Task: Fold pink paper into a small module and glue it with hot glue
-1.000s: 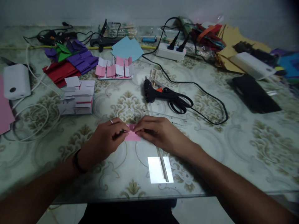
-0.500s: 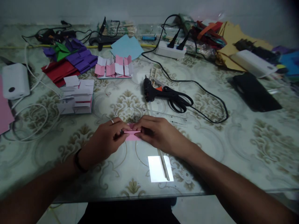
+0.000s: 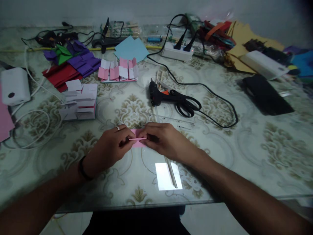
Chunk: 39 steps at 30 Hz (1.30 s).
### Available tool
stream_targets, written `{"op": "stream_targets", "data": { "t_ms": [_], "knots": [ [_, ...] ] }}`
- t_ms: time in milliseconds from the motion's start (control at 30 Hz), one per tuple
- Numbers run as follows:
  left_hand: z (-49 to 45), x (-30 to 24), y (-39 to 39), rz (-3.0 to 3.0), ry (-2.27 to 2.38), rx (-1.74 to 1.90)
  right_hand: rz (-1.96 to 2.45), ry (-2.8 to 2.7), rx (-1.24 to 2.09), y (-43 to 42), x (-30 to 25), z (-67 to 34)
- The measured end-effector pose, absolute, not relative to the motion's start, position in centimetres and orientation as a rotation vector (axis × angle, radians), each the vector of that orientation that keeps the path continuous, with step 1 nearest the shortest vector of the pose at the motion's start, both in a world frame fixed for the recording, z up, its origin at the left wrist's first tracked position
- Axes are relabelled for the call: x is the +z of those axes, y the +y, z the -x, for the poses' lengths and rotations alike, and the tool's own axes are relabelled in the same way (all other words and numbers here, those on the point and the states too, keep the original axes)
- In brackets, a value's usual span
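Note:
A small pink paper piece sits on the glass table between my two hands. My left hand, with a ring and a dark wristband, pinches its left end with closed fingers. My right hand pinches the right end, fingers pressed together over the fold. Most of the paper is hidden under my fingers.
A black glue gun and black scissors lie just beyond my hands, with a cable looping right. Folded pink-and-white pieces, a white folded stack, purple and red papers, a power strip and a thin stick lie around.
The pink paper has been folded up narrower between my fingertips. My hands stayed in about the same place, shifting only slightly.

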<state>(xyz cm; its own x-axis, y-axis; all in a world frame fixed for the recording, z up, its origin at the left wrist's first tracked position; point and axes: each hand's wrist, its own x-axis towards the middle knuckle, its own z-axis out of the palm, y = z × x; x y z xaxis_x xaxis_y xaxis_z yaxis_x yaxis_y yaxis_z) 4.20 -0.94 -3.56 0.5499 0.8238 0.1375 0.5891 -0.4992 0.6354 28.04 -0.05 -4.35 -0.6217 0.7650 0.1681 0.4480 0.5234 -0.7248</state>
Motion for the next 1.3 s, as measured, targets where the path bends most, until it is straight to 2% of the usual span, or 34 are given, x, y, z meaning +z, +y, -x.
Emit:
{"op": "stream_targets", "data": {
  "t_ms": [600, 1300],
  "knots": [
    [-4.2, -3.6, -0.6, -2.186, 1.162, 0.62, 0.922, -2.324, 0.727, -0.3, -5.1, -27.4],
    [-3.4, -2.5, 0.0, -2.198, 1.037, 0.473, 0.851, -2.363, 0.882, 0.5, -3.5, -29.0]
  ]
}}
